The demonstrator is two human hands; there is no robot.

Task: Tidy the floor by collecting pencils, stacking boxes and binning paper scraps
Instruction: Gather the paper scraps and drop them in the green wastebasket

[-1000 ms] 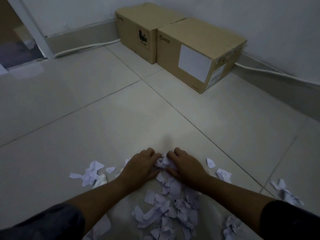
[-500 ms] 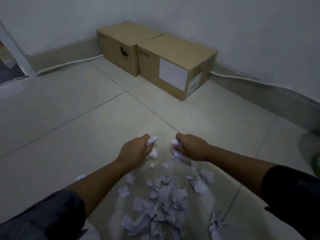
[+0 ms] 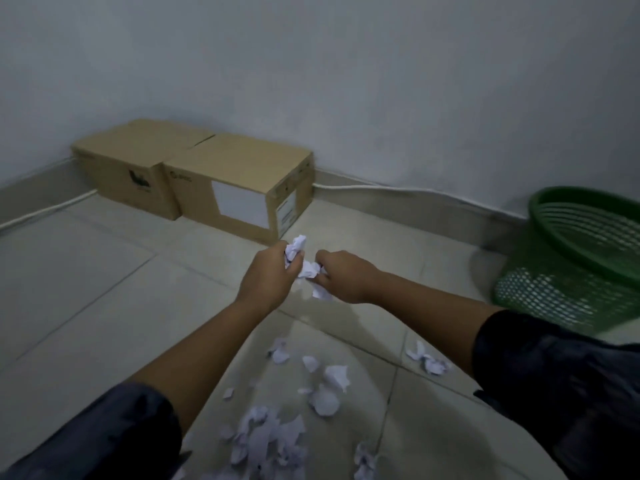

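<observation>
— Head view, mid-frame: what are your fingers doing?

— My left hand (image 3: 268,280) is raised above the tiled floor (image 3: 86,306) at the centre of the frame, fingers curled tight round a crumpled wad of white paper (image 3: 295,249) that pokes out above my fist. My right hand (image 3: 346,280), just beside it to the right, is also curled closed, pinching a second crumpled clump (image 3: 313,275) that hangs between the two fists and dangles below them.

— And the rest of the paper?

— More torn scraps (image 3: 270,438) lie scattered on the tiles at the lower centre of the frame, between my forearms, with a small cluster (image 3: 429,360) further right, near my right sleeve (image 3: 554,382).

— Where is the bin?

— A green mesh basket (image 3: 571,282) stands at the right edge of the frame, tilted so its mouth faces the camera, close to the wall (image 3: 381,81).

— The boxes?

— Two brown cardboard boxes sit touching, side by side, against the wall in the upper left: the left box (image 3: 138,168) carries a dark printed mark, the right box (image 3: 249,192) a white label on its front. A white cable (image 3: 398,190) runs along the skirting behind them.
</observation>
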